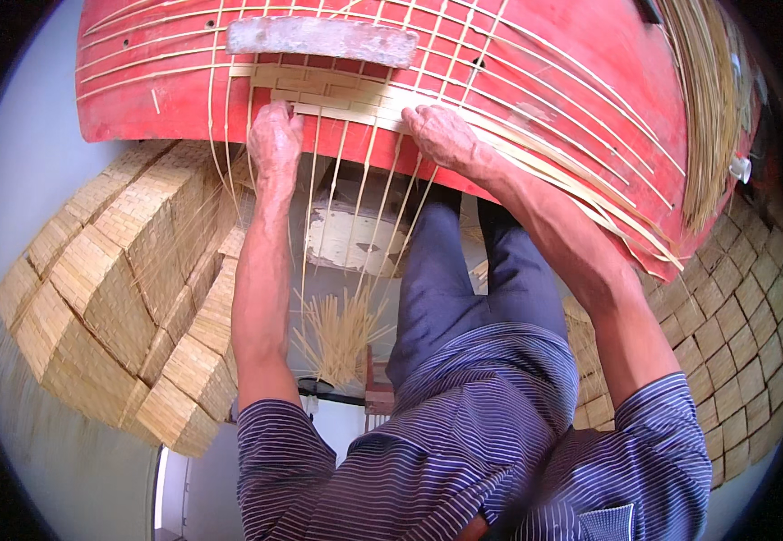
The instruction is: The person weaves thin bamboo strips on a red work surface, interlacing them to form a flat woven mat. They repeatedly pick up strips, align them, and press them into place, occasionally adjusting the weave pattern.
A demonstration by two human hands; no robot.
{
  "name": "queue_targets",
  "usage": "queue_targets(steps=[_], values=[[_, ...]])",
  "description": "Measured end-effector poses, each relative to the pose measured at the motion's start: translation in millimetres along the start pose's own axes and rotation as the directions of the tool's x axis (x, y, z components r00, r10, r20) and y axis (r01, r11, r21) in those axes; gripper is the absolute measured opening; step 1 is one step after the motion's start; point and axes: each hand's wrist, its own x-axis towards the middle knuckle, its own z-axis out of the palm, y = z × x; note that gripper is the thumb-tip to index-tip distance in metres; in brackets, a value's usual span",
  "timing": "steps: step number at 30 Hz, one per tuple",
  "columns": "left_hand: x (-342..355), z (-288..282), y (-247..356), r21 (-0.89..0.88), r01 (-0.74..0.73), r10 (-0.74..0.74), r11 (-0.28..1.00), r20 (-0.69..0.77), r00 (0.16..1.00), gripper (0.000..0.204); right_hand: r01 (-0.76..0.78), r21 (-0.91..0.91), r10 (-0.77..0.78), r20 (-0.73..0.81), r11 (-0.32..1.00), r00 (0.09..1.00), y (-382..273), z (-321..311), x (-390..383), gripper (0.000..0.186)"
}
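On a red board lies a lattice of pale split strips with a short woven band, weighed down by a worn, paint-flecked bar. My left hand grips the left end of a pale flat strip along the band's lower edge. My right hand is closed on the same strip further right, knuckles up, fingertips partly hidden. More long strips run from beside my right hand toward the board's right corner. Thin strips hang over the front edge between my forearms.
Stacked woven bamboo pieces fill the left; more woven squares stand at right. A bundle of long strips lies on the board's right end, near a white cylinder. Below are a worn pale panel and loose short strips.
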Motion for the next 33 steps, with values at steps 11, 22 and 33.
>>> queue_targets(steps=[11,22,33], values=[[-49,43,132,-0.3,-0.199,0.316,0.933,0.418,0.851,0.024,-0.391,0.053,0.392,-0.229,0.919,0.891,33,-23,-179,0.023],[-42,85,161,-0.389,0.015,0.183,0.921,0.467,0.865,0.021,-0.431,0.003,0.416,-0.26,0.903,0.871,53,-7,-188,0.011],[-41,77,173,-0.349,0.124,0.077,0.929,0.51,0.857,0.016,-0.386,0.249,0.392,0.031,0.888,0.92,69,-8,-154,0.027]])
